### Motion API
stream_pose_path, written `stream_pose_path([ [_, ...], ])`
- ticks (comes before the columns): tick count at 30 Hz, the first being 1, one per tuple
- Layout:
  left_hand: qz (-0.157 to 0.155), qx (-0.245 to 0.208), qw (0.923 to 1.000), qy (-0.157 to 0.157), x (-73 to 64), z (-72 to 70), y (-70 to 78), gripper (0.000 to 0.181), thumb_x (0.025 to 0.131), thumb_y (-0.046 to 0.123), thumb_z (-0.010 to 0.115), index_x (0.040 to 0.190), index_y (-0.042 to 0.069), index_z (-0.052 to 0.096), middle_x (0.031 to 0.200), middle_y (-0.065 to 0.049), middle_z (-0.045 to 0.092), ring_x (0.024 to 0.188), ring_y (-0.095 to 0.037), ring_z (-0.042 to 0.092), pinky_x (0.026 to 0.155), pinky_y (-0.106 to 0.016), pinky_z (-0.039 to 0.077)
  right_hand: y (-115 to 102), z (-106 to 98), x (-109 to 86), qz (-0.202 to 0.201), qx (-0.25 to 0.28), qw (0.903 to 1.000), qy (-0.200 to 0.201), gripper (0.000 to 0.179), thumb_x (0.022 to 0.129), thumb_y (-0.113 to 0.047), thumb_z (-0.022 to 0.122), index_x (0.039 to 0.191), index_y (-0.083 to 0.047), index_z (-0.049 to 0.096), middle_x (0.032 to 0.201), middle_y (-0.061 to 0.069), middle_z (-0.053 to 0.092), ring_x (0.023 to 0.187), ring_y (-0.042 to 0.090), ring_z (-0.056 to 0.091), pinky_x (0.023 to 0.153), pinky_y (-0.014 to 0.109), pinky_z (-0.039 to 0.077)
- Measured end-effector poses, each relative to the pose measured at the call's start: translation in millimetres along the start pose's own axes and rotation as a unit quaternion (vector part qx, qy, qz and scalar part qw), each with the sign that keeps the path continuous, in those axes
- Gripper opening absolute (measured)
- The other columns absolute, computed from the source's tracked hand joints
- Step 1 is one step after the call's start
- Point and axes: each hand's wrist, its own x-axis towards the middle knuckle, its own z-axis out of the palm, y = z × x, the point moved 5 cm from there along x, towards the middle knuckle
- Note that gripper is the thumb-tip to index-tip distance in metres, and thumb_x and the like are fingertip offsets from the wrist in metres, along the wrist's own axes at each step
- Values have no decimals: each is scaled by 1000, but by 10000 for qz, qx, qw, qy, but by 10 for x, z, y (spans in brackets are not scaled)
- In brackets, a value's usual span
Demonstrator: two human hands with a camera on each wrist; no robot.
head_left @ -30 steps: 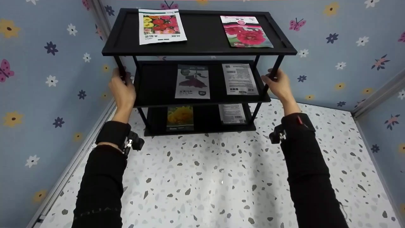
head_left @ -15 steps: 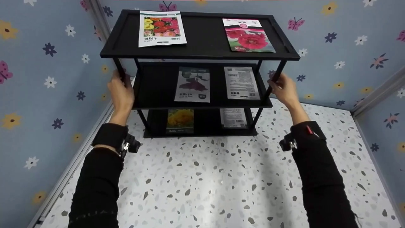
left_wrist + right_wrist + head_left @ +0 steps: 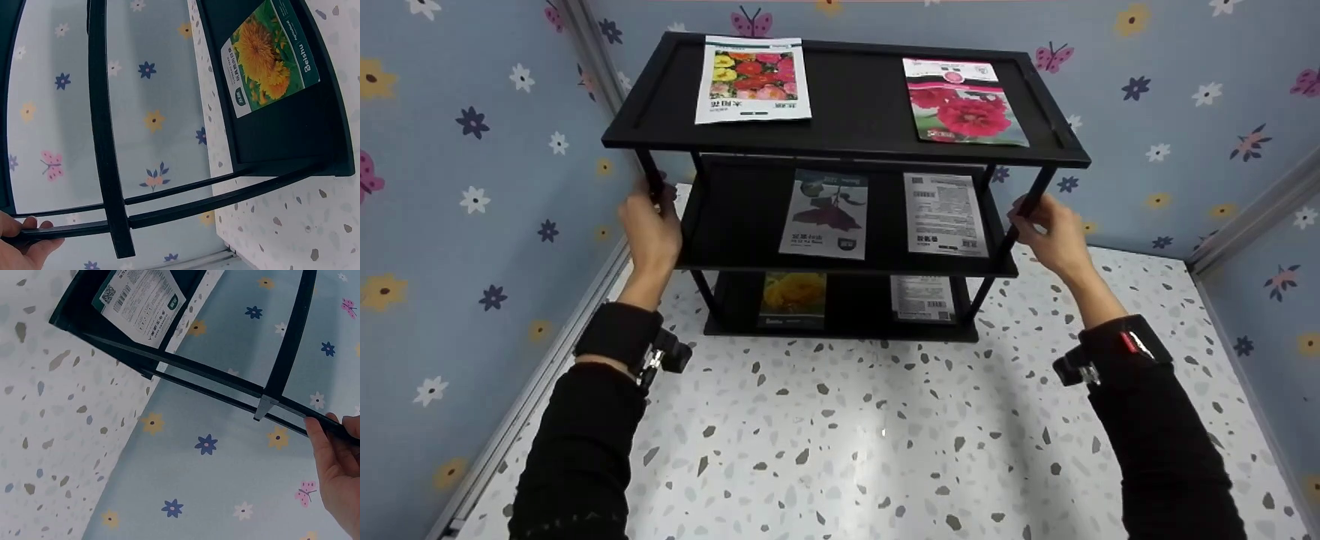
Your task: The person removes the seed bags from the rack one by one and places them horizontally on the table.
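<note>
A black three-tier shelf rack [image 3: 855, 97] stands in front of me in the head view. My left hand [image 3: 651, 236] grips its front left post [image 3: 73, 229] between the top and middle tiers. On the other side, my right hand [image 3: 1057, 236] pinches the front right post [image 3: 295, 408] at a similar height. The top tier carries a seed packet with mixed flowers [image 3: 755, 79] and one with a pink flower [image 3: 967, 105]. On the middle tier lie a dark-leaf packet [image 3: 825, 214] and a packet showing its printed back [image 3: 945, 215].
The bottom tier holds a yellow-flower packet [image 3: 264, 62] and another packet, back side up [image 3: 143, 304]. Blue flowered walls [image 3: 472, 180] rise at left, behind and at right. Speckled white floor [image 3: 840, 435] spreads in front of the rack.
The rack has come slightly lower and to the right in the head view, its top looking larger. My right hand has moved right and down with its post; the left hand keeps its hold.
</note>
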Motion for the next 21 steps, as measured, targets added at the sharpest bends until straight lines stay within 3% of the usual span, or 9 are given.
stream_pose_path([
  [8,170,-197,9997,-11,-5,-24,1,17,90,-1,49,102,-9,58,91,-21,63,91,-27,60,69,-32,45,-6,-15,11,-320,-48,9994,-149,19,83,14,53,100,21,51,93,35,56,92,47,54,66,13,48],
  [15,239,-322,9992,-78,-26,-55,-7,20,91,-2,46,106,-10,57,91,-24,61,93,-30,60,71,-35,46,22,7,28,-188,250,9990,-325,19,83,14,52,100,22,50,93,36,55,92,49,52,66,28,52],
  [21,289,-333,9990,-109,6,-34,7,21,91,-4,46,108,-10,56,89,-23,61,90,-31,60,73,-37,45,76,-9,47,-121,569,9980,-264,21,83,14,52,101,23,49,93,39,53,90,35,58,66,23,52],
])
